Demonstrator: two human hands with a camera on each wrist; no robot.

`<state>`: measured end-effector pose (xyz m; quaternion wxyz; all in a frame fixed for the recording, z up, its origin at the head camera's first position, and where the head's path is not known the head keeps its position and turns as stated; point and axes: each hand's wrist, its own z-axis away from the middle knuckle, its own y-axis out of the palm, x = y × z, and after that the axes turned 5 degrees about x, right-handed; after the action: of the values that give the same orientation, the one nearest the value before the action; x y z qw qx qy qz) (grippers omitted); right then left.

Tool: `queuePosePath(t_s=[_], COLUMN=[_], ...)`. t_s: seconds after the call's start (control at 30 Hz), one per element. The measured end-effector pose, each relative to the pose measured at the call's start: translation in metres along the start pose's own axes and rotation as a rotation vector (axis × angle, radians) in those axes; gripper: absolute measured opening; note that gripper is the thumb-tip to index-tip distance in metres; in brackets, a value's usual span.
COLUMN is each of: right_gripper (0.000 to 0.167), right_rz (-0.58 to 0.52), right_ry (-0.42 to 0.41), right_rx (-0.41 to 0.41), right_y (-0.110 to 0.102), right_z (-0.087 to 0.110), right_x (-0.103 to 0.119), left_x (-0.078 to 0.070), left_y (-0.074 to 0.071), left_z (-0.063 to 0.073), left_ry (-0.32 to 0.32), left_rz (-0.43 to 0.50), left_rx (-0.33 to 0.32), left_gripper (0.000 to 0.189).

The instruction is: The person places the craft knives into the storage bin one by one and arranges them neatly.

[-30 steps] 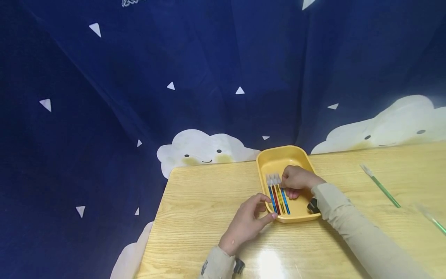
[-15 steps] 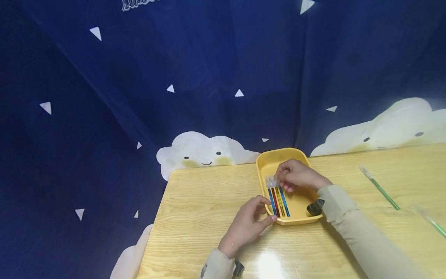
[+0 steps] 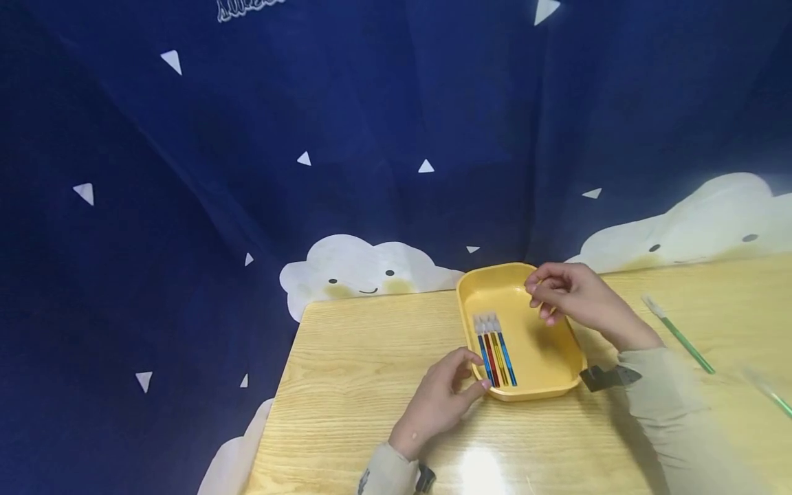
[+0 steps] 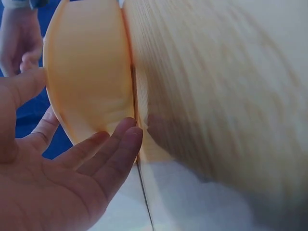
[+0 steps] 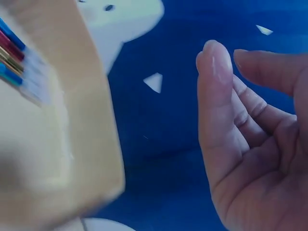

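right hand [image 3: 572, 295], fingers released, swings toward two o'clock from four capped sticks [image 3: 499, 357] in yellow tray [image 3: 529, 394]; left hand [image 3: 439, 392], fingers loose, touches its seven-o'clock rim.

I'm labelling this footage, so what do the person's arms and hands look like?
The left hand and right hand are bare. Beige sleeves reach the wrists, the left one with a dark marking near its cuff. A black attachment shows at each wrist.

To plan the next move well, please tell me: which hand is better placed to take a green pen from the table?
Probably the right hand: it holds nothing, and both green pens lie on its side. The left hand is at the near left corner of the yellow tray, farther away.
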<state>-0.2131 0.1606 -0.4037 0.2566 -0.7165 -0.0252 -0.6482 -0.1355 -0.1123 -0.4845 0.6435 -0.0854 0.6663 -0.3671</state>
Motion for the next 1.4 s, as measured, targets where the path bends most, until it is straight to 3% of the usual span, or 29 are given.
queuePosePath(t_s=[0.13,0.33,0.6,0.9,1.1,1.27,1.4], right_gripper=[0.016,0.014,0.018,0.024,0.033,0.041,0.043], right_rz=[0.053,0.162,0.295,0.37,0.368,0.522,0.628], right_ry=[-0.016,-0.067,0.045,0.137,0.173,0.238,0.238], right_rx=[-0.068,-0.135,-0.225,-0.274,-0.314,-0.282,-0.265], right_y=[-0.009,-0.022,-0.056,-0.09,-0.11,-0.122,-0.13], right_z=[0.02,0.036,0.052,0.067,0.076,0.079,0.082], right_x=[-0.001,-0.004,-0.032,-0.061,-0.08,-0.093,-0.104], left_x=[0.0,0.0,-0.002,0.0,0.001,0.003,0.003], left_y=[0.0,-0.001,0.003,-0.002,-0.002,0.0,0.001], left_z=[0.001,0.001,-0.003,-0.001,-0.001,-0.002,-0.003], left_ry=[-0.007,0.009,0.039,0.053,0.062,0.069,0.076], left_rz=[-0.007,0.006,-0.016,-0.036,0.04,0.093,0.084], left_rx=[0.003,0.0,0.002,-0.047,-0.068,-0.063,-0.064], left_gripper=[0.029,0.025,0.018,0.022,0.028,0.032,0.029])
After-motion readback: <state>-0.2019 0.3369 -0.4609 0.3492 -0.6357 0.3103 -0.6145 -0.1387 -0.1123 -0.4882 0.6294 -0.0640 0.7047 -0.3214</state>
